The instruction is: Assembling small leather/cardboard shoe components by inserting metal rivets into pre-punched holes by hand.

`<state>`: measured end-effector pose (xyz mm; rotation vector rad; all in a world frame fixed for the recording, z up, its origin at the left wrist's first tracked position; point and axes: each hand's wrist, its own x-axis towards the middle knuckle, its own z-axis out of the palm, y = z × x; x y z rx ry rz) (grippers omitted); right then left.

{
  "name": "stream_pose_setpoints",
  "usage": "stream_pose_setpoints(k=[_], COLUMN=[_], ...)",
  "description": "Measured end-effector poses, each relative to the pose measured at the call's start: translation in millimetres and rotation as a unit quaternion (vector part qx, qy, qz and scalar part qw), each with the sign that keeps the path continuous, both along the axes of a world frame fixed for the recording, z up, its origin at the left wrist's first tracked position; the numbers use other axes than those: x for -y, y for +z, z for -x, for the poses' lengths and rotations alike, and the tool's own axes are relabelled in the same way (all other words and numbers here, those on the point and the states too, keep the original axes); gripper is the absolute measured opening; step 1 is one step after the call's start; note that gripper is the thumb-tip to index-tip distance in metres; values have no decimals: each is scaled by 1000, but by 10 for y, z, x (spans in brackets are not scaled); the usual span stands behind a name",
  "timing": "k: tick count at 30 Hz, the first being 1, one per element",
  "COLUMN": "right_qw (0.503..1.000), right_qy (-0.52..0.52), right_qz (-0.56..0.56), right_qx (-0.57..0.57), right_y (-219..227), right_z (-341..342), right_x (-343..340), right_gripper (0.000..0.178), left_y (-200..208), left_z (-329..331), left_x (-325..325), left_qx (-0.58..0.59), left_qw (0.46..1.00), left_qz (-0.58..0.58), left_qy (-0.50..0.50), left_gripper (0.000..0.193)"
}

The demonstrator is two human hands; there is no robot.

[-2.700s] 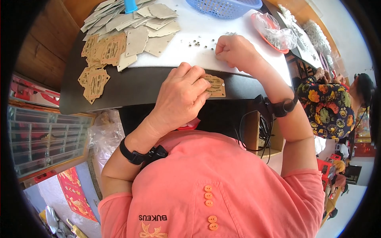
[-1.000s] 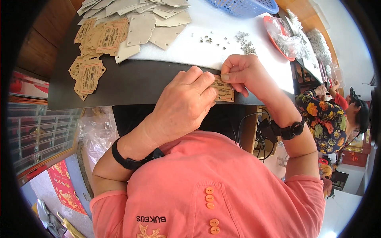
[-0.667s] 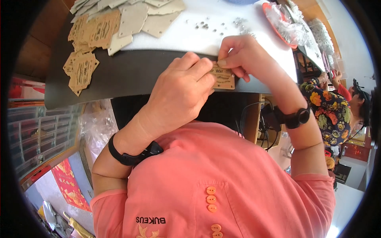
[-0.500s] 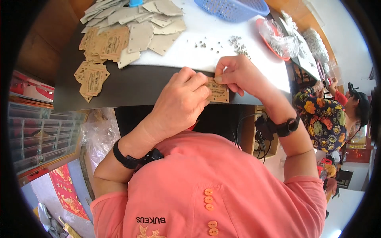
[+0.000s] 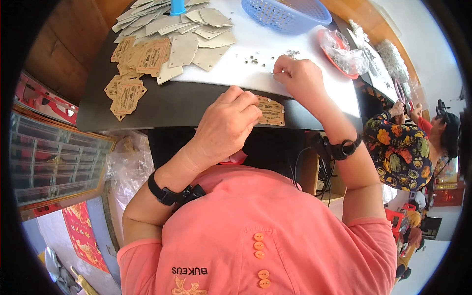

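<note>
At the table's near edge, my left hand [image 5: 228, 120] is closed on the left end of a brown printed plaque [image 5: 272, 113]. The plaque is small, with holes along its edge and pale round dots at its upper right; its left end is hidden under my fingers. My right hand [image 5: 301, 76] is over the white sheet [image 5: 221, 71], beyond the plaque and apart from it. Its thumb and forefinger pinch together, with a tiny shiny metal piece at their tips. Just beyond them lies a small heap of silver metal pieces [image 5: 293, 52]. Several small dark-silver rings [image 5: 253, 61] lie left of that hand.
Printed brown plaques [image 5: 129, 98] lie at the left, beside a big pile of blank grey-beige plates [image 5: 184, 49] with a blue post [image 5: 177, 7] behind. A blue basket [image 5: 287, 17] and a red tray [image 5: 339, 61] holding a plastic bag stand farther back. Another person [image 5: 403, 147] sits at right.
My right hand has left the plaque and moved away from me, to near the loose metal pieces. My left hand keeps its hold on the plaque. The view has shifted slightly.
</note>
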<state>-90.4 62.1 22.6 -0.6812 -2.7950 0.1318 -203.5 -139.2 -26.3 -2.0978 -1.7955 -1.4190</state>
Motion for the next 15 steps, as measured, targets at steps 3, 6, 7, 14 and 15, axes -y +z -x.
stream_pose_setpoints(k=[3,6,7,14,15], right_qw=[996,946,946,986,995], right_qy=[6,-48,-49,-10,28], right_qz=[73,289,290,132,28], right_qx=[-53,-136,-137,-102,-96], right_y=[25,19,5,49,-17], right_z=[-57,-60,-69,-25,-4], right_x=[61,-76,-129,-88,-82], right_gripper=[10,11,11,11,11], left_y=[3,5,2,-7,-1], left_z=[-6,-10,-16,-34,-34], left_x=[1,2,2,39,35], left_qx=[-14,-17,-17,-5,-7], left_qw=[1000,1000,1000,1000,1000], left_qz=[-11,-13,-13,-1,-5], left_qy=[4,3,2,6,5], left_gripper=[11,11,11,14,14])
